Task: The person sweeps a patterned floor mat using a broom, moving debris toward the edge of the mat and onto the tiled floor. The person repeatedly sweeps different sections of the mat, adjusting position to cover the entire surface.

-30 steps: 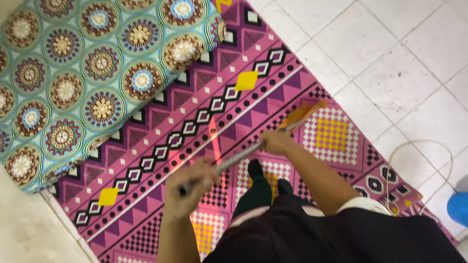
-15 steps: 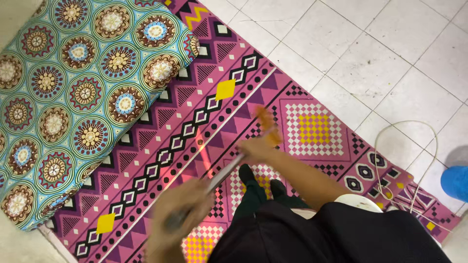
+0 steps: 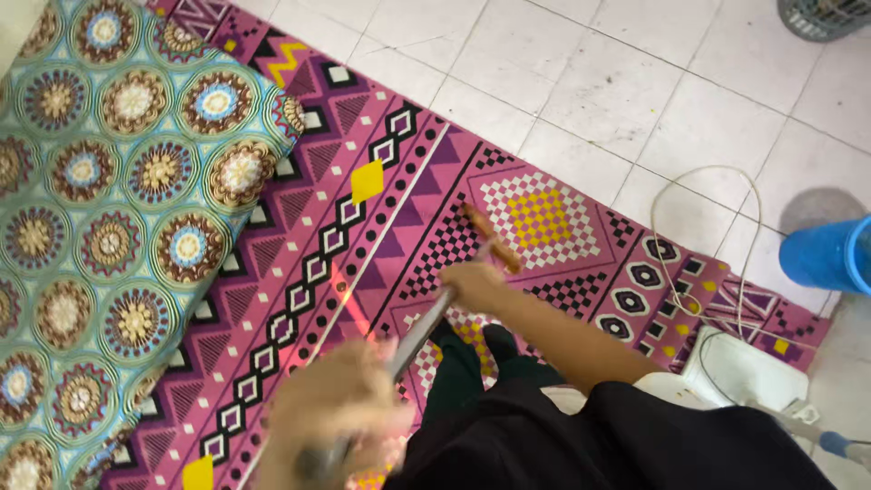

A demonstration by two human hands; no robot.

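Rod (image 3: 419, 334), a long grey metal one, runs slantwise between the person's two hands above a pink patterned mat (image 3: 381, 218). Its lower end sits in the left hand (image 3: 337, 413), which is blurred; the fingers look wrapped around the rod, pressed together on it. The right hand (image 3: 474, 283) grips the rod's upper part, fingers closed round it, and beyond that hand an orange-brown, brush-like end (image 3: 490, 238) sticks out over the mat's white-and-yellow chequered diamond. What that end is exactly cannot be told, since it is smeared by blur. A thin reddish streak of light (image 3: 349, 304) lies on the mat just left of the rod. Under the rod, the person's feet in dark socks (image 3: 472, 349) stand on the mat, and dark clothing fills the lower edge of the view. To the left, a teal cloth with round flower medallions (image 3: 109, 209) overlaps the mat's edge. White floor tiles (image 3: 635, 91) lie beyond the mat. A pale cord (image 3: 667, 263) loops across tile and mat on the right, leading to a white object (image 3: 744, 372) near the person's side. A blue bucket (image 3: 830, 254) stands at the right edge, well apart from both hands, and a grey basket (image 3: 830, 16) shows in the top right corner.
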